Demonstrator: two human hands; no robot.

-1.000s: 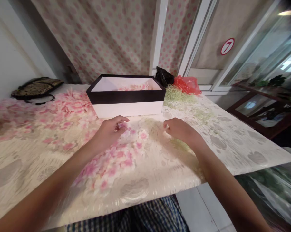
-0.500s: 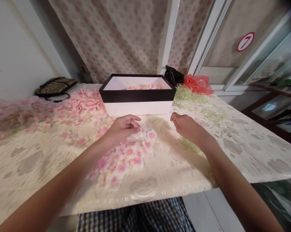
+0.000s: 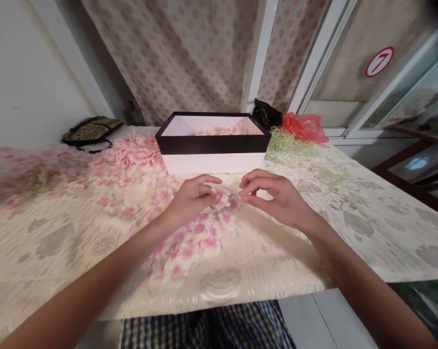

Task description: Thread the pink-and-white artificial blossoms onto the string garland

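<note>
cream patterned surface (image 3: 69, 252) fronts a dotted curtain (image 3: 189, 58); left hand (image 3: 191, 196) pinches a blossom (image 3: 222, 198), while right hand (image 3: 286, 201) curls, fingertip contact unclear. the box (image 3: 213, 145) hides its own bottom.

Right hand (image 3: 279, 198) nearer left hand (image 3: 189, 198), fingers parted; pink blossom (image 3: 222, 198) now showing at left fingertips.

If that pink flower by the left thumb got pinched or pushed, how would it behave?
The flower looks thin, so it's probably light and would likely bend when pinched. Its broad, splayed shape suggests it would slide rather than roll.
</note>
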